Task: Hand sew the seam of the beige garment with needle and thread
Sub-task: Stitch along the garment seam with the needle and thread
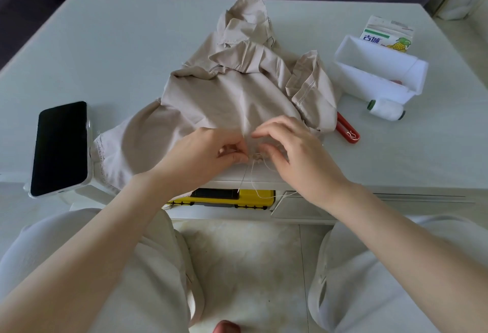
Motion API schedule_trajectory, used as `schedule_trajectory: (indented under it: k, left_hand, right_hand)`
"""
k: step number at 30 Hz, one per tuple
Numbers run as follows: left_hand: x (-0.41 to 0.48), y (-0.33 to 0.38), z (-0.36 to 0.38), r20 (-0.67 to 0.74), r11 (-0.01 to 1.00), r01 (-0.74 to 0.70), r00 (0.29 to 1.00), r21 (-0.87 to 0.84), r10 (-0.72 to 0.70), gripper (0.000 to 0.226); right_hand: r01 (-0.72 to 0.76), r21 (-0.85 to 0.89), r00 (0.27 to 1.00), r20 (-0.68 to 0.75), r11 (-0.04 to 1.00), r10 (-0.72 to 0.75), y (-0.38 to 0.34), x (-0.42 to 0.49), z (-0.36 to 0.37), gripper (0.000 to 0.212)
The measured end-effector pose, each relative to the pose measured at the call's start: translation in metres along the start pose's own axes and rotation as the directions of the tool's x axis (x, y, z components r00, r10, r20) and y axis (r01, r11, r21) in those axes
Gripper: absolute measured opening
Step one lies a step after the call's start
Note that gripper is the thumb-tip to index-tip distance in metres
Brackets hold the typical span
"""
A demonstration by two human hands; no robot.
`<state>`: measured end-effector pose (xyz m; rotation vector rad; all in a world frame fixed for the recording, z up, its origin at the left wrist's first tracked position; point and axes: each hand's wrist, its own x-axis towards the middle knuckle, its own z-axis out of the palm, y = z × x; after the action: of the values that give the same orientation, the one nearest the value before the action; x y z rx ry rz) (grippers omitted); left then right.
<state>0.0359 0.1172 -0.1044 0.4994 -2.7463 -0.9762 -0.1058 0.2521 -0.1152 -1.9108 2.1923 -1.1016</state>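
Pale grey-white bench is covered mid-front by the crumpled beige cotton garment, with its seam drawn to the near edge. The fabric is judged light, soft and floppy, best taken right beside the stitch line. Left hand is pinched on the seam edge. Right hand is curled over it; grip cannot be told. White thread and thin needle are seen dangling below.
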Motion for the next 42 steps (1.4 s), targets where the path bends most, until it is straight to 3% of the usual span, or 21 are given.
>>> schedule_trajectory:
  k: [2, 5, 9, 13, 22, 30, 33, 36, 38, 42]
  left_hand:
    - [0.0, 0.0, 0.0, 0.013, 1.0, 0.01, 1.0, 0.004, -0.01, 0.005]
    - [-0.001, 0.001, 0.0, 0.005, 1.0, 0.017, 1.0, 0.01, -0.017, 0.007]
    - [0.0, 0.002, 0.0, 0.007, 0.999, 0.04, 0.999, 0.022, -0.041, 0.011]
    - [0.0, 0.002, 0.0, 0.017, 0.998, 0.058, 0.998, 0.03, -0.058, 0.009]
    - [0.002, -0.003, 0.0, 0.019, 0.992, 0.059, 0.998, 0.111, -0.062, 0.007]
    - [0.003, -0.002, -0.002, -0.014, 0.986, 0.073, 0.997, 0.147, -0.072, 0.01]
    - [0.003, -0.003, -0.002, -0.018, 0.986, 0.077, 0.997, 0.15, -0.075, 0.01]
    - [0.003, -0.002, 0.0, -0.015, 0.983, 0.078, 0.997, 0.164, -0.077, 0.01]
    - [0.003, -0.001, 0.0, -0.015, 0.983, 0.087, 0.996, 0.164, -0.086, 0.01]
    - [0.002, 0.0, 0.002, -0.021, 0.981, 0.084, 0.996, 0.173, -0.081, 0.009]
  right_hand:
    - [0.145, -0.065, 0.988, -0.036, 0.987, -0.147, 0.0, 0.001, -0.004, 0.009]
    - [0.324, -0.156, 0.946, 0.048, 0.933, -0.321, -0.002, -0.001, 0.0, 0.006]
    - [0.398, -0.312, 0.917, 0.175, 0.863, -0.359, 0.003, -0.004, 0.012, 0.022]
    - [0.416, -0.338, 0.909, 0.169, 0.844, -0.38, 0.004, -0.003, 0.013, 0.014]
    - [0.402, -0.137, 0.91, 0.17, 0.906, -0.378, 0.005, -0.009, 0.013, 0.015]
    - [0.514, -0.041, 0.834, 0.257, 0.857, -0.488, -0.001, -0.024, 0.02, 0.011]
    - [0.416, 0.12, 0.836, 0.339, 0.901, -0.431, -0.005, -0.038, 0.028, 0.022]
    - [0.127, 0.223, 0.787, 0.57, 0.966, -0.235, -0.004, -0.046, 0.026, 0.018]
    - [-0.044, 0.153, 0.689, 0.721, 0.987, -0.08, 0.001, -0.052, 0.025, 0.018]
    - [-0.248, -0.021, 0.557, 0.815, 0.968, 0.161, 0.011, -0.064, 0.026, 0.022]
